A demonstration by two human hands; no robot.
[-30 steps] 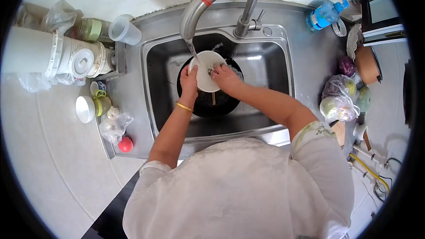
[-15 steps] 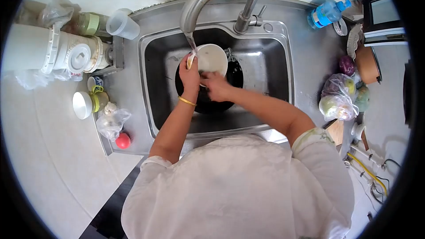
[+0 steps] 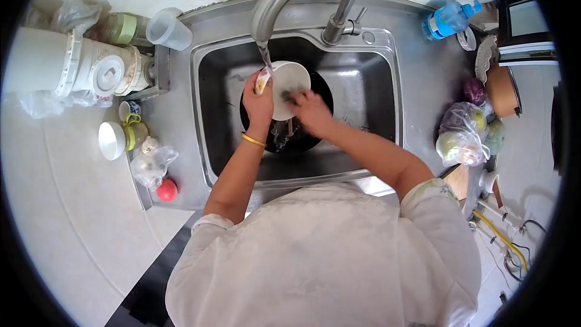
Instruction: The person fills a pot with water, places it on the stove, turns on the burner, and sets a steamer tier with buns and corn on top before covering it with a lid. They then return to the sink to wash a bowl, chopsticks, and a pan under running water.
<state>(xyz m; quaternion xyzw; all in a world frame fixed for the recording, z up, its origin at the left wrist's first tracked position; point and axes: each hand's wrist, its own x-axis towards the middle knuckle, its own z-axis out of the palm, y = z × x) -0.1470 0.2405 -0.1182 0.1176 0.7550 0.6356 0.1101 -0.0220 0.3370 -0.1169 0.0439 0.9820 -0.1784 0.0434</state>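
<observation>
My left hand (image 3: pixel 259 102) is closed on the left side of a white bowl (image 3: pixel 292 77), which is tilted over a dark round pan (image 3: pixel 319 88) in the sink (image 3: pixel 357 163). A small white item with a yellowish patch (image 3: pixel 261 82) shows at my left fingers. Water runs from the faucet (image 3: pixel 264 21) onto that side. My right hand (image 3: pixel 310 111) is at the bowl's right inside, its fingers closed round a small dark scrubber-like thing (image 3: pixel 287 95), blurred. Below the bowl, chopsticks (image 3: pixel 290 127) show in the pan.
On the left stand a clear plastic cup (image 3: pixel 169 30), a white bowl (image 3: pixel 112 140) and a red ball-like object (image 3: pixel 167 190). On the right are a blue bottle (image 3: pixel 448 21), a purple onion (image 3: pixel 474 91) and bagged produce (image 3: pixel 461 136).
The bowl has tipped from facing the tap and shifted slightly left since the first frame. My right hand has moved down, then back up inside the bowl.
</observation>
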